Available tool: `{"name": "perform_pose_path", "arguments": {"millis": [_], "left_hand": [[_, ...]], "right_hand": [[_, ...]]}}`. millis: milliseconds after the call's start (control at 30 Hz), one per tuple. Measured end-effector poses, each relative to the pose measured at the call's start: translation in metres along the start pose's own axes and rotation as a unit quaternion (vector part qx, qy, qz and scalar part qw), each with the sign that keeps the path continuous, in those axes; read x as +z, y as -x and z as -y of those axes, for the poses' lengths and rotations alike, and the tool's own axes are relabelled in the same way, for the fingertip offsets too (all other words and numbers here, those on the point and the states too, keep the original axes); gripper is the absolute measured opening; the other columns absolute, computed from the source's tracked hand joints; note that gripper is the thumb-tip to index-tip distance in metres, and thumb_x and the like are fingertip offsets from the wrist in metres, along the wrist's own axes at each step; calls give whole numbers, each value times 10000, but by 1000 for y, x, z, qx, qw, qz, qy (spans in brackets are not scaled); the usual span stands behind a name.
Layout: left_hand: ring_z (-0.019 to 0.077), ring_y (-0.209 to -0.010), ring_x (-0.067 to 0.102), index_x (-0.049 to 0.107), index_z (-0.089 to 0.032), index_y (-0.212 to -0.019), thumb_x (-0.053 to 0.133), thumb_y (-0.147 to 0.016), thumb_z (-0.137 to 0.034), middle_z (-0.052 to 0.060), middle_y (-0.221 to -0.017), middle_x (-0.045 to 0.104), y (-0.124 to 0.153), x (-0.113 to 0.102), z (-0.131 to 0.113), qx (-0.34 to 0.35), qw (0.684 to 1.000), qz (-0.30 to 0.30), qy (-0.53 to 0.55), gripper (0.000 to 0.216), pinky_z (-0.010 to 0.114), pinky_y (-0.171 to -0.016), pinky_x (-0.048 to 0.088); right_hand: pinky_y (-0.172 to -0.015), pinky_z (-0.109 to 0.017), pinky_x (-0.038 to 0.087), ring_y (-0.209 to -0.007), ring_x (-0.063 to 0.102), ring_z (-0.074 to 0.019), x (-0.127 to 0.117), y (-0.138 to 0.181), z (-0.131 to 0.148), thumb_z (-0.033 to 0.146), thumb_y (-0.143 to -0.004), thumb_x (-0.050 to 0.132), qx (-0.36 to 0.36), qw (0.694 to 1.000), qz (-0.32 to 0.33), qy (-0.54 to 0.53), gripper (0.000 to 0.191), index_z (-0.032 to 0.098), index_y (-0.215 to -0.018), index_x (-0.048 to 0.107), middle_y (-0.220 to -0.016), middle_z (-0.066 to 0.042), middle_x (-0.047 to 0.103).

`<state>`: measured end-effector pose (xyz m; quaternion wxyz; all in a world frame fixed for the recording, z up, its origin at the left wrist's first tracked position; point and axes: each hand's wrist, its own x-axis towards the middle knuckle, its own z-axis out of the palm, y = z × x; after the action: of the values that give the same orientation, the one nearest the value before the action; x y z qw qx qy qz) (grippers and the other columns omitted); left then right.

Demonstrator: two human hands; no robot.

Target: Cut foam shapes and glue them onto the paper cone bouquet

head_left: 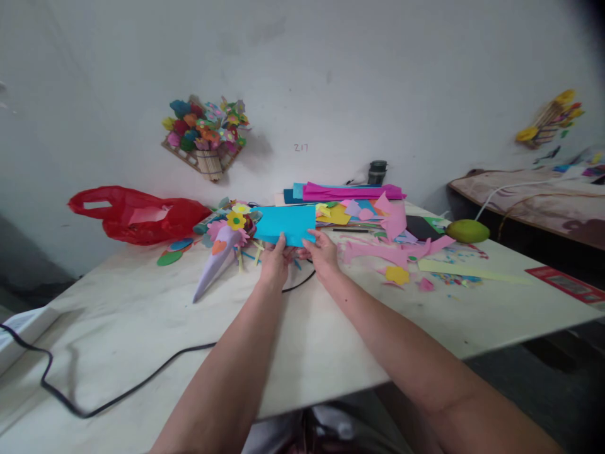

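A bright blue sheet of paper [283, 222] is held up over the table between both hands. My left hand [275, 260] grips its lower edge, thumb in front and fingers behind. At its lower right corner, my right hand [323, 252] pinches the same sheet, fingers partly hidden. Just left of the sheet lies a lilac paper cone [213, 268] with an orange heart on it. Paper flowers [236, 220] in yellow and pink show at the cone's wide end. Behind my hands, thin strips and a black cable [299, 285] lie on the tabletop.
A red plastic bag [142, 217] sits at the back left. Pink paper scraps [378, 252], a yellow paper piece [397, 275] and a green-yellow fruit [467, 231] lie to the right. Folded magenta paper [352, 192] is stacked by the wall. A flower decoration [207, 135] hangs above.
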<state>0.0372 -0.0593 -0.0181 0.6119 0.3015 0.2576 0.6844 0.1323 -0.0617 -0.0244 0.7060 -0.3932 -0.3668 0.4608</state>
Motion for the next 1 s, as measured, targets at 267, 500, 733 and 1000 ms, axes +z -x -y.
{"name": "perform_pose_path", "arguments": {"millis": [267, 500, 733, 1000], "left_hand": [[112, -515, 600, 566, -154, -760, 833, -581, -270, -3, -629, 655, 1, 2, 9, 10, 999, 20, -23, 342, 222, -532, 462], [117, -592, 645, 533, -183, -890, 699, -764, -350, -14, -683, 674, -4, 1, -1, 0, 1000, -31, -6, 268, 219, -591, 487], [123, -688, 664, 528, -193, -901, 687, -779, -365, -9, -718, 671, -5, 1, -1, 34, 999, -1, 4, 264, 228, -662, 506], [73, -407, 473, 437, -197, -708, 713, -740, -431, -83, -473, 453, -3, 0, 2, 11, 999, 40, -23, 363, 190, -442, 385]], "right_hand": [[-499, -289, 537, -465, 613, -165, 4, 3, -3, 162, -675, 650, -5, 1000, 0, 7, 832, 209, -1442, 329, -590, 64, 610], [-490, -280, 523, -471, 610, -162, 6, 5, 0, 161, -683, 637, -1, 1000, -19, 8, 714, 178, -1354, 396, -587, 55, 617], [-475, -260, 527, -492, 620, -149, 1, 1, -1, 230, -633, 759, 45, 997, -20, -60, 467, 189, -1038, 529, -634, 15, 661], [-338, -203, 396, -343, 487, -93, -4, 4, 2, 314, -646, 751, 111, 987, 108, -29, 233, 153, -633, 583, -465, -7, 604]]}}
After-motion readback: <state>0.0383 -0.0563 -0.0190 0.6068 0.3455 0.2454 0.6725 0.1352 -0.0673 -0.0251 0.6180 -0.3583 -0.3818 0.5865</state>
